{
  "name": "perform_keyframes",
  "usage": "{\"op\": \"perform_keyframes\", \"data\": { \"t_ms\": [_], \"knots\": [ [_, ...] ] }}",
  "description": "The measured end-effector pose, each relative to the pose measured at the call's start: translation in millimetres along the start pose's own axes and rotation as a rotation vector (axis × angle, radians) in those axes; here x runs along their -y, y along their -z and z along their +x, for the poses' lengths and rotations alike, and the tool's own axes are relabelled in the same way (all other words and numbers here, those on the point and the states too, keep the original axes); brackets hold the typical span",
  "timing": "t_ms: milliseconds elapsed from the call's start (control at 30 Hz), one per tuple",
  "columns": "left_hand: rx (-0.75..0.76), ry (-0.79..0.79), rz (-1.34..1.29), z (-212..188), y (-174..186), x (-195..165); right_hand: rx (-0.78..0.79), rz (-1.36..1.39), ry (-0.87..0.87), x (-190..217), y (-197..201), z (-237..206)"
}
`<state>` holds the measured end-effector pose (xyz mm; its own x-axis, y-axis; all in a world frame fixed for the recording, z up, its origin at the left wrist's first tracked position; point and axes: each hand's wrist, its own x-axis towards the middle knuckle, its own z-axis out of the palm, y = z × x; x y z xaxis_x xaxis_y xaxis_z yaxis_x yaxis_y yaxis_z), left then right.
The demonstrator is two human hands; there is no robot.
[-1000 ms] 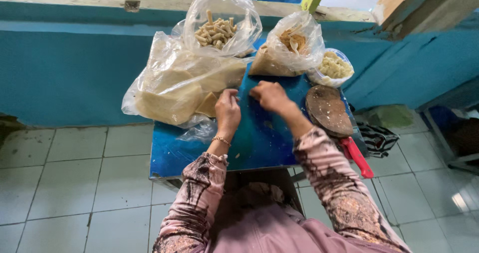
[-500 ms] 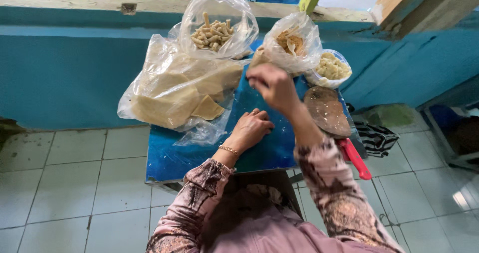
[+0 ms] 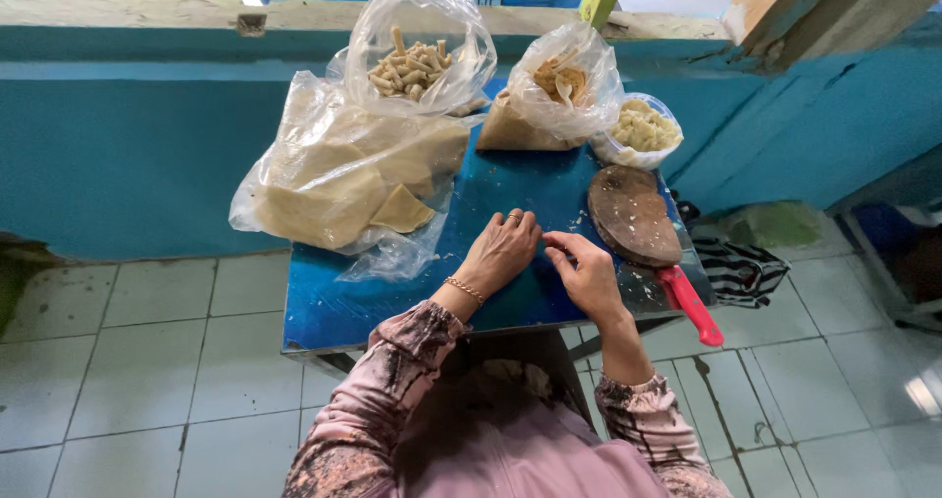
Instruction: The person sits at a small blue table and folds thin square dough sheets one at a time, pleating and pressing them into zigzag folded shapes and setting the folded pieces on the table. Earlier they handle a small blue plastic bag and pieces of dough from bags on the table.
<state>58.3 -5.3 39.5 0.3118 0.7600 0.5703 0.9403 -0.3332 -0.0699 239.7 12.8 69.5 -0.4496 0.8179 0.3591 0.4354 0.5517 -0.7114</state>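
Pressing flat on the blue tabletop point(image 3: 510, 189) at frame centre, the left hand point(image 3: 500, 253) is meeting the right hand point(image 3: 589, 274), whose curled fingers are pinching something too small to identify.

A blue table point(image 3: 334, 307) carries both hands; bags point(image 3: 343, 169) lie beyond the left hand point(image 3: 500, 253), a round board point(image 3: 631, 215) just right of the right hand point(image 3: 587, 274).

table point(image 3: 510, 189): blue, smooth, slightly glossy
bags point(image 3: 334, 164): thin clear plastic, crinkled, shiny
round board point(image 3: 631, 215): worn brown wood, matt (rough-looking)
knife handle point(image 3: 692, 305): red glossy plastic
floor point(image 3: 137, 361): pale glazed tiles
sleeves point(image 3: 388, 380): soft patterned cloth
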Motion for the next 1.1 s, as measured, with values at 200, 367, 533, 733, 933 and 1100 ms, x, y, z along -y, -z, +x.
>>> {"op": "perform_keyframes", "data": {
  "t_ms": [200,367,533,733,933,1100],
  "knots": [
    [-0.263,0.327,-0.203,-22,65,9,0.001,-0.175,0.28,1,-10,7],
    [-0.339,0.566,-0.005,-92,143,37,0.032,-0.335,0.34,1,-31,7],
    [-0.385,0.648,-0.096,-129,162,24,-0.015,-0.355,0.16,-3,-36,18],
    [-0.434,0.58,-0.251,-132,143,-10,0.235,-0.746,0.339,-17,-39,32],
    [-0.428,0.458,-0.336,-108,130,-20,0.365,-0.829,0.59,-36,-54,58],
    [-0.313,0.372,-0.429,-87,104,-20,0.236,-0.519,0.471,-41,-16,75]
  ]
}}
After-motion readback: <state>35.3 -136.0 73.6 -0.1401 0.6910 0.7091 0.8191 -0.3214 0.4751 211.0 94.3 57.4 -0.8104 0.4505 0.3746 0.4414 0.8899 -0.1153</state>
